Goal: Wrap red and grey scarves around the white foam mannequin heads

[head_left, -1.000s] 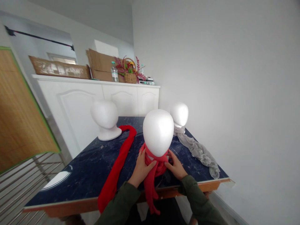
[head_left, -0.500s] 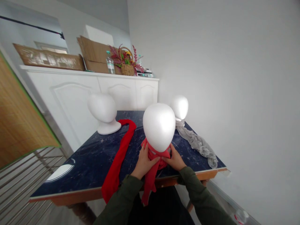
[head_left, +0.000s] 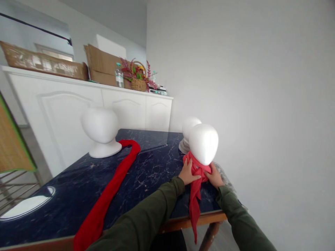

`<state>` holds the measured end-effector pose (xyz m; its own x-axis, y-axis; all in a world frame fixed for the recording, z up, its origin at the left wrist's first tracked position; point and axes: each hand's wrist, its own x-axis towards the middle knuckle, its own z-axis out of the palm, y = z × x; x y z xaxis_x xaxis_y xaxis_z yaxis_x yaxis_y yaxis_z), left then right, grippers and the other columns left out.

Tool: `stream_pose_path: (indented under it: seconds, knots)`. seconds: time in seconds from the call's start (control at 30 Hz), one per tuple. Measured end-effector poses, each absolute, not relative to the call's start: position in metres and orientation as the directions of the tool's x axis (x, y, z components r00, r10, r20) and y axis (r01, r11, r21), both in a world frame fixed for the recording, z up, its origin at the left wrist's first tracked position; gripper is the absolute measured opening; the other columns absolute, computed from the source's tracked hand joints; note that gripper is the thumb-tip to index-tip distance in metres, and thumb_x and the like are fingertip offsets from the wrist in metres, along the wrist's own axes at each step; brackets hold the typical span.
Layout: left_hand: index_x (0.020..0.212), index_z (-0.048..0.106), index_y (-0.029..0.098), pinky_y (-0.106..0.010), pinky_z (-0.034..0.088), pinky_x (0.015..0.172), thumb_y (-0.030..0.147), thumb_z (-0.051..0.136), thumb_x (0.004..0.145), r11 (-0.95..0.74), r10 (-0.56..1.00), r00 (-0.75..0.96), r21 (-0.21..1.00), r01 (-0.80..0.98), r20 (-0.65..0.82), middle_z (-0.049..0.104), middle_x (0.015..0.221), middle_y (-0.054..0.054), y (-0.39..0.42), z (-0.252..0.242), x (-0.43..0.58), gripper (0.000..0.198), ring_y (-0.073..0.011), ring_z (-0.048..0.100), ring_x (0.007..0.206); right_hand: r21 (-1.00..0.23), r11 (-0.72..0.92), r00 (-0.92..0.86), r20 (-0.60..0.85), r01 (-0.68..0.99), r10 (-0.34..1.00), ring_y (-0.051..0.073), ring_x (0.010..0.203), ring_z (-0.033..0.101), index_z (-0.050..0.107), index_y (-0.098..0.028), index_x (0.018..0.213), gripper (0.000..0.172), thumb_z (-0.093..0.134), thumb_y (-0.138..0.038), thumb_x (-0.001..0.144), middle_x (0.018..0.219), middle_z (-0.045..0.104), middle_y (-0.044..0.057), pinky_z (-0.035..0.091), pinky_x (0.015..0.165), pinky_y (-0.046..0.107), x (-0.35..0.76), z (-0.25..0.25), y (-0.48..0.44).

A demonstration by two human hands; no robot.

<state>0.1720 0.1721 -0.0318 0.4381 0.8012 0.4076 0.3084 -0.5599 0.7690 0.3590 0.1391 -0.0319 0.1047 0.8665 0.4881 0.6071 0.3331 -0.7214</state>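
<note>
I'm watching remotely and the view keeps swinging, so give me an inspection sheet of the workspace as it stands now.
Surface: dark marbled table, wooden edge, glare patch at left.
Job's things: foam head upright at the near right edge, tied red scarf round its neck, tail hanging over the edge.
Clutter: loose red scarf; bare foam head; far foam head; grey cloth.
Grippers: left hand and right hand on the scarf at the neck.
Cables: nothing seen.
Surroundings: white cabinet carrying cardboard, bottle, flower basket.
</note>
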Motion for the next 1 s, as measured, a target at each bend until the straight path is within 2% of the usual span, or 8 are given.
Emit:
stream_pose_path:
  seconds: [0.27,0.5,0.57,0.63,0.73,0.83,0.93,1.0]
  knots:
    - [0.138,0.024,0.005,-0.046,0.015,0.111,0.044,0.063,0.069,-0.540,0.839,0.333,0.735,0.410,0.431,0.019,0.144,-0.024,0.164,-0.034,0.170,0.088,-0.0334,0.014,0.136,-0.695,0.222,0.174,0.451,0.684,0.876,0.029,0.111,0.053,0.028,-0.015,0.138,0.076,0.057,-0.037,0.071,0.122,0.055,0.014,0.041,0.095,0.045,0.369,-0.044,0.140]
    - [0.124,0.047,0.008,-0.044,0.025,0.108,0.029,0.053,0.076,-0.489,0.872,0.293,0.702,0.517,0.392,0.045,0.131,-0.019,0.099,-0.027,0.118,0.053,-0.0297,0.036,0.127,-0.672,0.175,0.255,0.490,0.719,0.834,0.032,0.126,0.038,0.023,-0.007,0.140,0.097,0.062,-0.055,0.065,0.139,0.036,0.021,0.032,0.103,0.046,0.353,-0.046,0.093]
    - [0.114,0.055,0.014,-0.040,0.028,0.106,0.029,0.050,0.079,-0.509,0.860,0.295,0.659,0.553,0.417,0.052,0.126,-0.014,0.076,-0.025,0.074,0.039,-0.0258,0.043,0.121,-0.666,0.128,0.318,0.505,0.735,0.803,0.032,0.126,0.037,0.025,-0.010,0.140,0.094,0.061,-0.057,0.066,0.138,0.037,0.020,0.032,0.103,0.047,0.346,-0.047,0.071]
    - [0.109,0.058,0.015,-0.040,0.032,0.104,0.033,0.046,0.082,-0.455,0.861,0.189,0.551,0.699,0.472,0.056,0.120,-0.013,0.058,-0.022,0.021,0.034,-0.0254,0.048,0.115,-0.685,0.083,0.388,0.503,0.723,0.772,0.032,0.125,0.039,0.027,-0.011,0.139,0.091,0.058,-0.059,0.068,0.136,0.040,0.018,0.033,0.102,0.047,0.339,-0.050,0.050]
    - [0.119,0.050,0.007,-0.044,0.033,0.100,0.037,0.049,0.080,-0.124,0.887,-0.066,0.372,0.920,0.457,0.052,0.123,-0.021,0.042,-0.016,-0.056,0.049,-0.0319,0.046,0.116,-0.745,0.107,0.464,0.515,0.659,0.721,0.032,0.123,0.041,0.033,-0.012,0.136,0.083,0.055,-0.058,0.071,0.133,0.043,0.017,0.032,0.102,0.048,0.320,-0.064,0.024]
    - [0.107,0.056,0.007,-0.045,0.038,0.090,0.042,0.049,0.079,0.171,0.923,-0.213,0.153,0.973,0.321,0.056,0.112,-0.022,0.036,-0.012,-0.103,0.045,-0.0359,0.051,0.107,-0.789,0.199,0.490,0.535,0.582,0.688,0.031,0.119,0.044,0.039,-0.015,0.131,0.068,0.052,-0.053,0.076,0.130,0.046,0.016,0.035,0.099,0.048,0.287,-0.082,0.003]
    - [0.085,0.059,0.012,-0.039,0.042,0.081,0.035,0.045,0.083,0.189,0.959,-0.200,0.070,0.979,0.201,0.061,0.096,-0.017,0.034,-0.011,-0.115,0.027,-0.0310,0.057,0.096,-0.743,0.302,0.373,0.591,0.597,0.716,0.031,0.113,0.048,0.046,-0.018,0.123,0.053,0.054,-0.045,0.078,0.123,0.051,0.015,0.038,0.095,0.050,0.244,-0.088,-0.014]
    - [0.084,0.056,0.014,-0.035,0.042,0.078,0.025,0.042,0.085,0.173,0.960,-0.193,0.113,0.978,0.204,0.062,0.091,-0.014,0.032,-0.009,-0.111,0.019,-0.0269,0.059,0.092,-0.693,0.408,0.213,0.625,0.595,0.750,0.029,0.113,0.048,0.052,-0.019,0.116,0.043,0.056,-0.040,0.079,0.120,0.054,0.013,0.037,0.096,0.050,0.216,-0.079,-0.022]
